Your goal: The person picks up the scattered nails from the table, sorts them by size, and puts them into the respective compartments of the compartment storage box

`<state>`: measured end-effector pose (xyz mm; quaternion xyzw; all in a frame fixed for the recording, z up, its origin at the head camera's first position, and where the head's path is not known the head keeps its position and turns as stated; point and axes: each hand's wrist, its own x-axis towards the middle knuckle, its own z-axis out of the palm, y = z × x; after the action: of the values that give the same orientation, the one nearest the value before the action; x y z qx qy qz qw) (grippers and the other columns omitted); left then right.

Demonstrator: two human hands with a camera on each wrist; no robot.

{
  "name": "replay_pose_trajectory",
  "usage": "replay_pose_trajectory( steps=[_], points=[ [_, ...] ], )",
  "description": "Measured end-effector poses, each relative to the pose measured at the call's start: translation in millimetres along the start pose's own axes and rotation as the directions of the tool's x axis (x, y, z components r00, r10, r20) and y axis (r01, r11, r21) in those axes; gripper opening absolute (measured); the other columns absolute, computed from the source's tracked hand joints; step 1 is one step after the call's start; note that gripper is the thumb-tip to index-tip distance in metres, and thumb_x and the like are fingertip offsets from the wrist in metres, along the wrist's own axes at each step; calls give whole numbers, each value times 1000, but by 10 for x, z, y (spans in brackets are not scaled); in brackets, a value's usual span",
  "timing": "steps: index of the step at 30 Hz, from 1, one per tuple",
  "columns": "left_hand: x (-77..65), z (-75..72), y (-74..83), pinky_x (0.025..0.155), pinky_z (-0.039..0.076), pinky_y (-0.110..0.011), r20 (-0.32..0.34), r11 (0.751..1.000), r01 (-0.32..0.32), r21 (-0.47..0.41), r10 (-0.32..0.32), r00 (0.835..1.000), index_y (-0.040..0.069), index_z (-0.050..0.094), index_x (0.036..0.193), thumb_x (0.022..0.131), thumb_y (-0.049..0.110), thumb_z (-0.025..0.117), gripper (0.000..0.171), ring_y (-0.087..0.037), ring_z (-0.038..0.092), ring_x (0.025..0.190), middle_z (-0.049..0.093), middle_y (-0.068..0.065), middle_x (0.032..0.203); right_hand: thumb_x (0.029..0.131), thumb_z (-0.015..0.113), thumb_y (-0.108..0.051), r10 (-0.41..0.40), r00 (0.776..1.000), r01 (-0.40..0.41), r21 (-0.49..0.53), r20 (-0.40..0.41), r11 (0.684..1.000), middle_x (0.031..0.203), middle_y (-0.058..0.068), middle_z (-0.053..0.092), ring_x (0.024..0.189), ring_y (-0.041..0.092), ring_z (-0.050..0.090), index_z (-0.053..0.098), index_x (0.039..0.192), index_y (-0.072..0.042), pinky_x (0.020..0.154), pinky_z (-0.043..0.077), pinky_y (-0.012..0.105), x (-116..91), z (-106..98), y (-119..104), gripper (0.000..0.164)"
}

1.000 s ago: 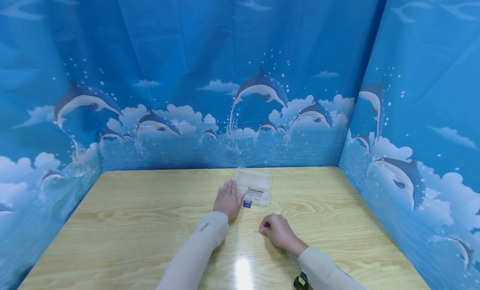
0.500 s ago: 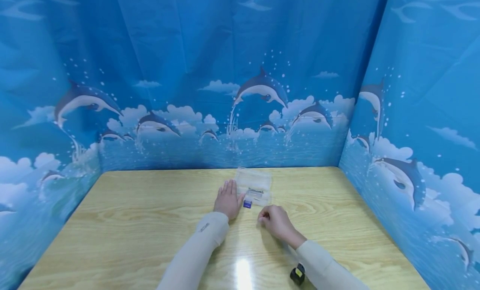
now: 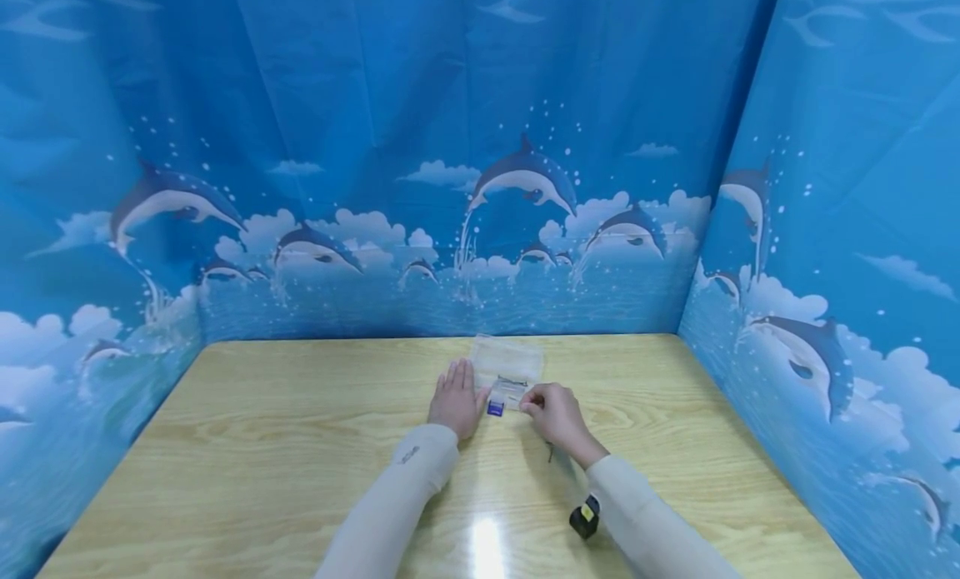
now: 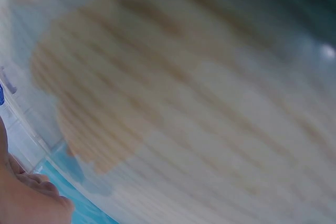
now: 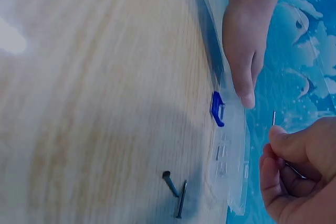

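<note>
Item, one slim metal nail (image 5: pixel 273 118): we found it held above the table (image 3: pixel 300 446), at the near right corner of a clear plastic box (image 3: pixel 507 356), the fingertips closed in a narrow pinch upon it and the remaining fingers of the right hand (image 3: pixel 557 416) curled toward the palm. Whether it touched the box we could not tell. Handling: we judged it light, stiff and unlikely to break, smooth enough to roll or slip between the fingertips, and best taken about the middle of its shank, clear of both ends. Orientation: its long axis ran slantwise through the pinch, one end projecting beyond the thumb toward the box's left side; which end that was, we could not make out. Item, the box: it lay at the table's far edge, right of the middle, lid laid back toward that edge, a blue latch (image 3: pixel 496 408) at its near left corner. Item, the left hand (image 3: pixel 456 404): flat, fingers straight, grasping nothing, thumb at the box's left edge. Item, two loose pieces upon the table, a headed nail (image 5: pixel 169 183) and a second nail (image 5: pixel 181 200), side by side. Item, a black block (image 3: pixel 584 518) with a yellow mark, toward the table's near edge, beside the right sleeve.
</note>
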<state>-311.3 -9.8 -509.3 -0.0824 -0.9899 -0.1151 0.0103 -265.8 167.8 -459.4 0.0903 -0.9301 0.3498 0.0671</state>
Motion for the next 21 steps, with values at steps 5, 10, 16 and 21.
replay_pose_trajectory(
  steps=[5, 10, 16, 21],
  points=[
    [11, 6, -2, 120, 12, -42, 2, 1000, 2, -3, -2, 1000, 6, 16, 153, 103, 50, 25, 68, -25, 12, 147, 17, -10, 160, 88, 68, -8, 59, 998, -59, 23, -12, 998, 76, 1, 66, 64, 11, 54, 71, 80, -7, 55, 48, 24, 101, -8, 41, 9],
    [-4, -39, 8, 120, 13, -42, 18, 1000, 2, -12, -2, 1000, 4, 17, 153, 103, 49, 26, 67, -26, 13, 147, 17, -11, 159, 90, 67, -7, 65, 998, -65, 23, -17, 998, 75, 2, 66, 62, 12, 54, 71, 81, -6, 52, 46, 25, 185, -10, 69, 10],
    [-23, -78, 19, 120, 13, -42, 27, 1000, 0, -3, 0, 1000, 3, 18, 153, 103, 48, 26, 68, -27, 14, 147, 18, -11, 159, 91, 65, -8, 80, 997, -80, 20, -20, 997, 76, 4, 66, 61, 12, 54, 71, 81, -6, 52, 46, 26, 256, 26, 114, 11],
    [-18, -58, 17, 120, 13, -42, 24, 1000, 0, 7, 0, 1000, 4, 17, 153, 103, 49, 26, 68, -26, 14, 147, 18, -11, 159, 89, 67, -6, 86, 996, -86, 12, -35, 996, 74, 2, 65, 62, 12, 53, 70, 79, -5, 52, 45, 24, 291, 66, 150, 11]
  ],
)
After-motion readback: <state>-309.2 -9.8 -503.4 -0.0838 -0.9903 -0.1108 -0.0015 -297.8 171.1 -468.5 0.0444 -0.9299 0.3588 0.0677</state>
